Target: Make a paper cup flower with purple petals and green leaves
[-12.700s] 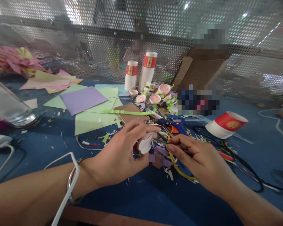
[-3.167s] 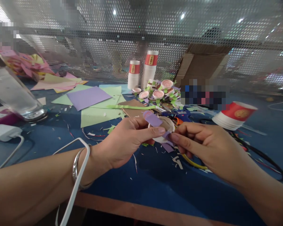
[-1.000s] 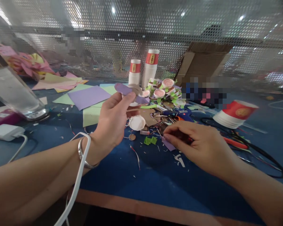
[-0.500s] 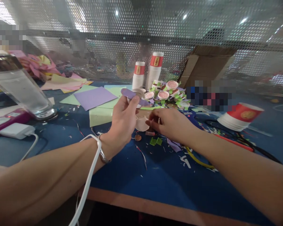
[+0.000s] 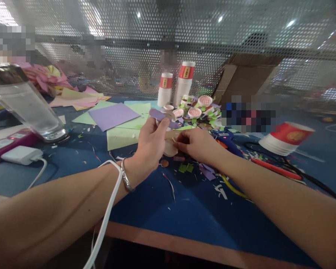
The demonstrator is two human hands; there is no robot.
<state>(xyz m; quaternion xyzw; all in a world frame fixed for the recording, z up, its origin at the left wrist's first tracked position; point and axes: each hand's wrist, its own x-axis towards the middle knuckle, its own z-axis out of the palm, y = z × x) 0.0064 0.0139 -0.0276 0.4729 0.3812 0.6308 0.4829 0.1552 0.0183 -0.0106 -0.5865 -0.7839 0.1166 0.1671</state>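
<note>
Purple strip (image 5: 156,114) of matt paper; bracelet (image 5: 126,176) of polished metal; bottle (image 5: 40,114) glossy, clear; carton (image 5: 245,82) dull cardboard.

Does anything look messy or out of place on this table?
Yes: paper scraps lie strewn across the blue table, many near the right hand; they look untidy because they are loose and ungathered.
</note>
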